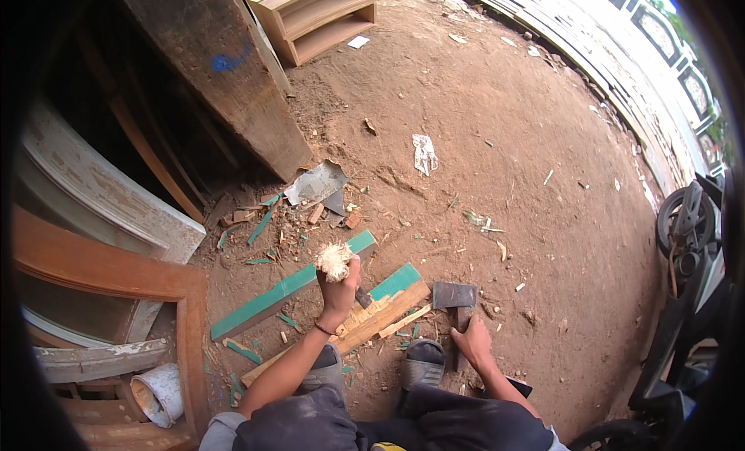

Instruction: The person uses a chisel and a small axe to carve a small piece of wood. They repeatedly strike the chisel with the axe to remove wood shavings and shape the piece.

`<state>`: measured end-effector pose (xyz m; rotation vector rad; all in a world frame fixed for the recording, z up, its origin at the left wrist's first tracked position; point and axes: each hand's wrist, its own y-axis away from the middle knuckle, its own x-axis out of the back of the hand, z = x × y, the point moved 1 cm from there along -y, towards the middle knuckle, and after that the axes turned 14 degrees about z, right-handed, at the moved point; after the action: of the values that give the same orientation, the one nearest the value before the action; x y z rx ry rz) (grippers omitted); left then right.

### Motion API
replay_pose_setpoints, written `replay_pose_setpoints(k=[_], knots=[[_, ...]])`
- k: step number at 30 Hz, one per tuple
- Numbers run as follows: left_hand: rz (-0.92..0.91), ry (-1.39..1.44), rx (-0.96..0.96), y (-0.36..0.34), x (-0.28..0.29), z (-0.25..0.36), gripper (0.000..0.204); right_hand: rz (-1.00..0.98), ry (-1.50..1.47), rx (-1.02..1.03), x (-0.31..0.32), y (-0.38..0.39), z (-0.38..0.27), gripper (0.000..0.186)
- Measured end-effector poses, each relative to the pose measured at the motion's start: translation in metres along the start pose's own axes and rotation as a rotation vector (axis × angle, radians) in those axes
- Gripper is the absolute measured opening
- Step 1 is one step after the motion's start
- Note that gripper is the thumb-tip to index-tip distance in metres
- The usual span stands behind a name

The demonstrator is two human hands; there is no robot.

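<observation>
My left hand (pixel 339 293) is wrapped round a chisel, its pale wooden handle end (pixel 334 262) frayed and mushroomed on top. The chisel's dark blade (pixel 362 297) shows below the fist, against a timber beam (pixel 382 315) with part of its green paint split away. Whether the edge bites into the wood is hidden. My right hand (pixel 473 341) is closed on the wooden handle of a hatchet, whose dark metal head (pixel 454 295) points away from me, low over the ground. Between that head and the beam lies a long splinter (pixel 404 321).
Beyond the worked beam lies a second green beam (pixel 287 286). Green chips and a bent grey metal sheet (pixel 317 183) litter the dirt. Door frames (pixel 191 350) and a white bucket (pixel 158 395) stand at left, wooden shelves (pixel 314 20) at the back, a motorcycle (pixel 683 296) at right.
</observation>
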<state>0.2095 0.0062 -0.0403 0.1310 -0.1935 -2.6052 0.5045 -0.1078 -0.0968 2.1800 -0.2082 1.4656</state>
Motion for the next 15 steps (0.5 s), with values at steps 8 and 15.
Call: replay_pose_setpoints(k=[8, 15], knots=[[0.004, 0.033, 0.029, 0.002, -0.002, 0.005, 0.020, 0.009, 0.012, -0.006, -0.004, 0.000, 0.003, 0.051], [0.001, 0.000, -0.010, 0.001, 0.000, 0.005, 0.024, -0.003, 0.021, -0.013, -0.006, 0.000, 0.003, 0.052]])
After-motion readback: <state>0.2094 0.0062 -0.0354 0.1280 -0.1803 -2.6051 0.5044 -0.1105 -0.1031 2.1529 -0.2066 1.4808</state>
